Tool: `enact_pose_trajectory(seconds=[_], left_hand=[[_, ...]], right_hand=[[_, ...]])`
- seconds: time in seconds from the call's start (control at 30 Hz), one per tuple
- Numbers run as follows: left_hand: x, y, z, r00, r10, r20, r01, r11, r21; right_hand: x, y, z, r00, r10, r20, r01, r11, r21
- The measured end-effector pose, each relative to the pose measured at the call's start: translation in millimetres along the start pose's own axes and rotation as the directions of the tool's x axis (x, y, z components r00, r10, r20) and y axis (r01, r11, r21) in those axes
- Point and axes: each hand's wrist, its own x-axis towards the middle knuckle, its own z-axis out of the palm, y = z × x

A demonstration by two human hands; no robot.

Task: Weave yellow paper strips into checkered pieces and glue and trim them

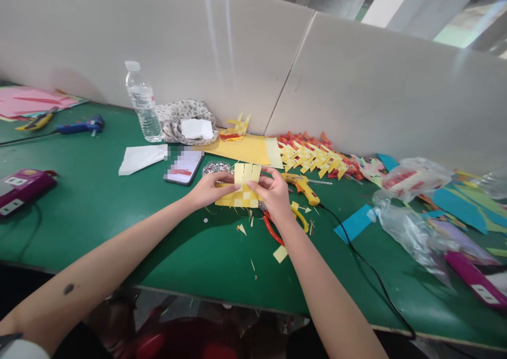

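Observation:
Between both hands is a piece of woven yellow paper strips, checkered in light and darker yellow, with its pale strips standing upright. My left hand pinches its left side, thumb in front. My right hand grips the right side the same way, thumb on the front face. Just below my right wrist lie scissors with a red and yellow handle, partly covered by the hand. A yellow glue gun rests to the right. Behind my left hand sits a small container of googly eyes.
Finished woven paper fish are piled along the wall. A phone, a water bottle and a patterned cloth bag stand left of centre. A black cord crosses the table on the right, near plastic bags. Paper scraps surround the scissors.

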Motion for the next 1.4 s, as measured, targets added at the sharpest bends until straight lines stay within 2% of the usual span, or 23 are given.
enact_pose_trajectory(seconds=[0.1,0.23,0.53,1.07,1.27,1.4], left_hand=[[-3.0,3.5,0.9,0.997,0.056,0.062,-0.059,0.997,0.048],[-4.1,5.2,2.4,0.996,0.082,0.042,-0.087,0.989,0.118],[-3.4,0.1,4.3,0.994,0.099,0.054,-0.107,0.981,0.159],[-4.3,0.3,2.9,0.986,0.142,0.087,-0.158,0.962,0.222],[-5.2,1.7,4.4,0.988,0.15,0.043,-0.156,0.937,0.311],[-4.8,2.7,4.0,0.989,0.145,0.028,-0.147,0.944,0.296]], right_hand=[[-0.6,-0.8,0.4,1.0,-0.005,0.007,0.005,1.0,0.007],[-1.3,-1.5,0.7,1.0,-0.019,0.018,0.018,1.0,0.005],[-1.7,3.4,2.3,0.994,0.01,0.105,-0.009,1.0,-0.005],[-2.2,1.0,0.7,0.991,0.04,0.124,-0.039,0.999,-0.008],[-1.5,3.2,0.1,0.993,-0.002,0.117,0.004,1.0,-0.019],[-2.0,3.3,0.7,0.994,-0.012,0.109,0.014,1.0,-0.016]])
